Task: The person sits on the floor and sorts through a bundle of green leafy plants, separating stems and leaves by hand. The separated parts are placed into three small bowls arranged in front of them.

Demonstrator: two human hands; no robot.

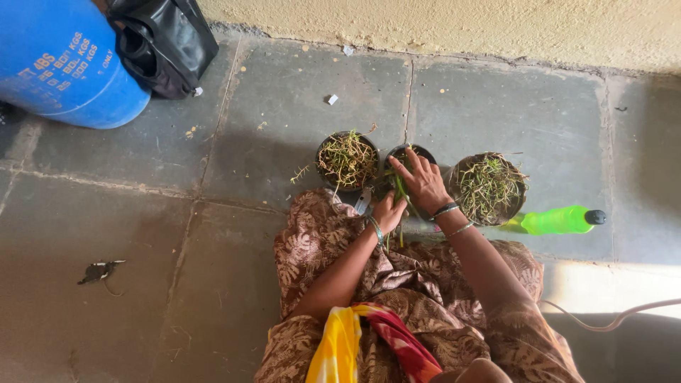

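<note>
Three small dark pots stand in a row on the stone floor. The left pot (346, 160) and the right pot (489, 187) hold thin trailing green plants. My right hand (424, 180) lies spread over the middle pot (424, 152), fingers apart, pressing down on it. My left hand (389, 209) sits just below that pot, closed around a bunch of green stems (399, 186) that rise into the pot. Both wrists wear bangles.
A bright green bottle with a black cap (562, 220) lies right of the pots. A blue gas cylinder (60, 60) and a black bag (164, 42) stand at the far left. A pale wall (461, 25) runs along the back. A cord (610, 319) trails at the right.
</note>
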